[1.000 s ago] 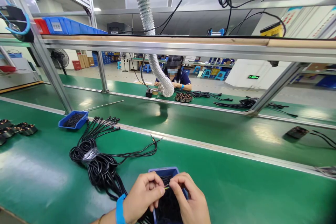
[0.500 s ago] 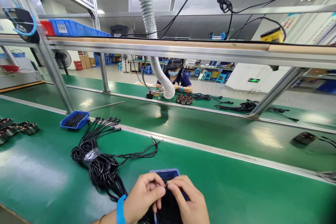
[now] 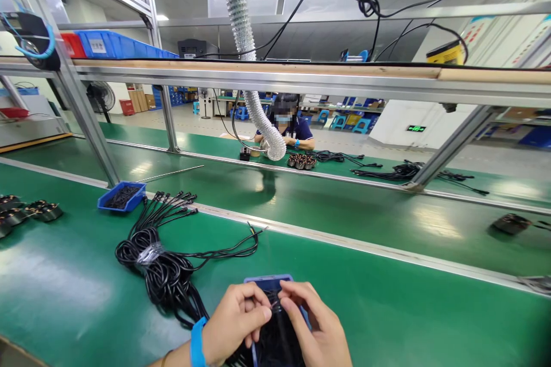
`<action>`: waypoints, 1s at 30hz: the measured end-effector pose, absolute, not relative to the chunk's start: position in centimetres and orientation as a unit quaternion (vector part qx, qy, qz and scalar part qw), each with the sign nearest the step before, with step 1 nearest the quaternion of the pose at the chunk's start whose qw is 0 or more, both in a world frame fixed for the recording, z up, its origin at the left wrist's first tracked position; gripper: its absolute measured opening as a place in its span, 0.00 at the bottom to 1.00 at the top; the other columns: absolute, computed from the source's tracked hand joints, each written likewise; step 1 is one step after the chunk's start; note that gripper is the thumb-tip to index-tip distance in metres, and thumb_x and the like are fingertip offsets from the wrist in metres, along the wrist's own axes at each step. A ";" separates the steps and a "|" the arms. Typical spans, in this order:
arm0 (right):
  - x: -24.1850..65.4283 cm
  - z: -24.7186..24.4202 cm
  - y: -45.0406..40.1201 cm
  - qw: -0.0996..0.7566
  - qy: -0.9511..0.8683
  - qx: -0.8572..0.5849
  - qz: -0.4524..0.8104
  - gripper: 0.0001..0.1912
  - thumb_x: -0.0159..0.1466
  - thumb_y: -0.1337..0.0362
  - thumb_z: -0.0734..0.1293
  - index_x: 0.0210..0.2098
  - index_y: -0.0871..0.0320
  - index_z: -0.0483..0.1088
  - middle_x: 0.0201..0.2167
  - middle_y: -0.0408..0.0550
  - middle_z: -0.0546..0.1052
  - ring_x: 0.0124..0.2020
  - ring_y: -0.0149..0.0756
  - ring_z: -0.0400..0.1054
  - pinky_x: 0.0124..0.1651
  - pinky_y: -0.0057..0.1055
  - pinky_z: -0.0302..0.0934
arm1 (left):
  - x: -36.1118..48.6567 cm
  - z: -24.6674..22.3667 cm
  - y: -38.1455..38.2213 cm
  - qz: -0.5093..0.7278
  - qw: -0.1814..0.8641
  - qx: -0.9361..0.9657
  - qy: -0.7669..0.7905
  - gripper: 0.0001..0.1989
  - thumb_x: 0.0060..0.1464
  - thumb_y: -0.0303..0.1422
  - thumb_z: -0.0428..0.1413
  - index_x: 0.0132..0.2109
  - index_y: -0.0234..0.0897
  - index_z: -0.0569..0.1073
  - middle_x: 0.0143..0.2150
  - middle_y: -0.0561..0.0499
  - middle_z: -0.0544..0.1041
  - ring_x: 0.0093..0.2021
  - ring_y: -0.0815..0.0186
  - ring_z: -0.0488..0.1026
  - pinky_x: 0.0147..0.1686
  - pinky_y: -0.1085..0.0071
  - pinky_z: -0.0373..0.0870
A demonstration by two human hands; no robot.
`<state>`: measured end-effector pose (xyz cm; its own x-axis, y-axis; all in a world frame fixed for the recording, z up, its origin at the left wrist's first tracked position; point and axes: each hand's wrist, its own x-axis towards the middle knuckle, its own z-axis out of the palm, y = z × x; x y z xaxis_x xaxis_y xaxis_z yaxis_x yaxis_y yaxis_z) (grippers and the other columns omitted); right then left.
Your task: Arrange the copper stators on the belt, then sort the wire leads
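Note:
Low at the front of the green bench, my left hand (image 3: 236, 321), with a blue band at its wrist, pinches a thin wire end (image 3: 274, 304) between thumb and forefinger. My right hand (image 3: 316, 321) is just right of it, thumb and forefinger closed together; whatever they hold is too small to make out. Both hands are over a blue bin (image 3: 267, 279) of small dark pieces, partly hidden by the fingers. Left of them lies a tied bundle of black cables (image 3: 166, 266), some of it passing behind my left wrist.
A small blue tray (image 3: 121, 197) of black pieces stands beyond the cables. Copper-wound stators (image 3: 43, 211) sit at far left, another (image 3: 511, 223) at right in the middle lane. A metal frame (image 3: 267, 79) crosses ahead, with a flexible duct (image 3: 253, 103). A person (image 3: 286, 126) sits opposite.
My right hand has drawn slightly to the right, so its fingertips are apart from my left ones. The stator in the middle lane has shifted right.

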<state>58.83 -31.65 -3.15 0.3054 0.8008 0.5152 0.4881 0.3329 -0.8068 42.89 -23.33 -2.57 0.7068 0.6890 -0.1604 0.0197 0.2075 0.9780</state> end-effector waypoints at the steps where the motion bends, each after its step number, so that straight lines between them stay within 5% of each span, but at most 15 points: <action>1: 58.8 -3.1 -31.6 0.585 -0.571 -0.561 0.131 0.09 0.67 0.65 0.68 0.46 0.49 0.76 0.34 0.44 0.79 0.34 0.33 0.76 0.38 0.24 0.71 | 42.9 -2.6 -23.3 0.234 0.714 0.585 0.305 0.25 0.45 0.53 0.64 0.33 0.35 0.71 0.15 0.60 0.64 0.13 0.76 0.57 0.13 0.80 0.53; 14: 59.1 -1.2 -31.6 0.538 -0.660 -0.515 0.099 0.13 0.67 0.69 0.67 0.48 0.48 0.77 0.35 0.42 0.83 0.35 0.31 0.77 0.41 0.22 0.71 | 42.8 -2.4 -23.4 0.247 0.728 0.568 0.293 0.25 0.46 0.51 0.65 0.35 0.35 0.69 0.20 0.60 0.64 0.18 0.75 0.59 0.16 0.80 0.55; 25: 59.0 -1.9 -31.7 0.481 -0.667 -0.544 0.166 0.10 0.66 0.69 0.66 0.44 0.51 0.76 0.37 0.44 0.82 0.37 0.32 0.77 0.44 0.23 0.69 | 42.1 -1.8 -23.4 0.244 0.739 0.575 0.253 0.18 0.47 0.37 0.64 0.39 0.38 0.64 0.28 0.57 0.66 0.25 0.72 0.66 0.23 0.76 0.60; 28: 59.6 -0.8 -32.3 0.463 -0.663 -0.535 0.245 0.07 0.67 0.59 0.68 0.40 0.52 0.78 0.34 0.46 0.82 0.35 0.34 0.76 0.43 0.26 0.69 | 41.4 -0.7 -22.2 0.255 0.656 0.670 0.236 0.13 0.53 0.38 0.60 0.41 0.38 0.66 0.32 0.52 0.71 0.32 0.66 0.70 0.34 0.70 0.69; 30: 60.1 -0.2 -32.7 0.416 -0.695 -0.466 0.356 0.20 0.68 0.46 0.64 0.34 0.52 0.80 0.30 0.48 0.82 0.33 0.37 0.76 0.41 0.29 0.69 | 41.0 0.5 -20.9 0.249 0.482 0.788 0.292 0.11 0.56 0.33 0.57 0.46 0.37 0.69 0.41 0.47 0.75 0.43 0.60 0.72 0.47 0.63 0.69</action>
<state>60.09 -32.71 -0.24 -0.2200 0.9441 0.2456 0.3519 0.3116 -0.8827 40.95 -20.89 0.48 0.7055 0.7000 0.1106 0.2209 -0.3655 0.9042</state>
